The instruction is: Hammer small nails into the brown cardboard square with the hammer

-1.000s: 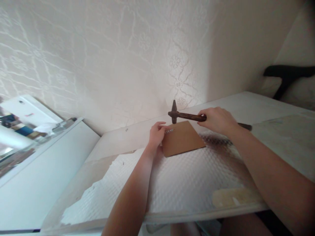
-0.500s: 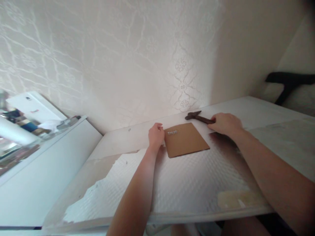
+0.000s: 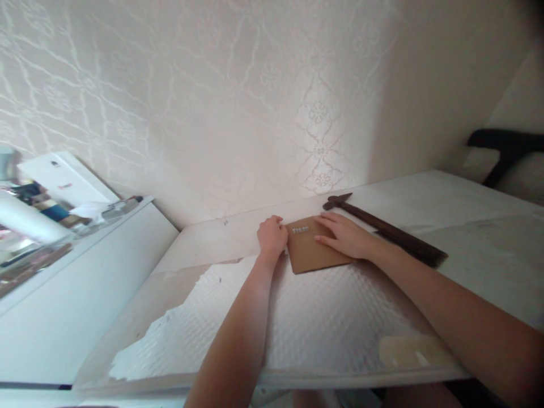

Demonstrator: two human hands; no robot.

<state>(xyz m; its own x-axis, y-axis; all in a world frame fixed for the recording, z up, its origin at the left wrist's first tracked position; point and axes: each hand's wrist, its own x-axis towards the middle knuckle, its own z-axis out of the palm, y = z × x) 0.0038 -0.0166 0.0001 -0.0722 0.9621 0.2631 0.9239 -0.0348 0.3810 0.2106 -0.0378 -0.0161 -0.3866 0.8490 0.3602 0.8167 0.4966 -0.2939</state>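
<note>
Well to the left of a flat brown board (image 3: pixel 310 258), which is the landmark here, stands a white cabinet (image 3: pixel 106 283), its top crowded with blurred odds and ends and a slanted white box (image 3: pixel 70 184). Nearer the board, on its left and stretching in front of it, a white, quilted-looking sheet (image 3: pixel 212 306) with a ragged left edge covers part of the table (image 3: pixel 408 187). At the board's left edge is the person's left hand (image 3: pixel 272 235), fingers curled in; I cannot tell whether they grip the edge or merely rest against it. The board itself lies flat on the table, and near its far left corner sits a short row of small, silvery pieces (image 3: pixel 300 230), too small to make out. The right hand (image 3: pixel 346 233) lies palm down across the board's right side, fingers extended and slightly apart, holding nothing. Just beyond the board and to its right, a dark hammer (image 3: pixel 369 218) rests on the table, its head near the board's far edge and its handle slanting away rightward. Far right of the board is a black, curved frame (image 3: pixel 504 141).
</note>
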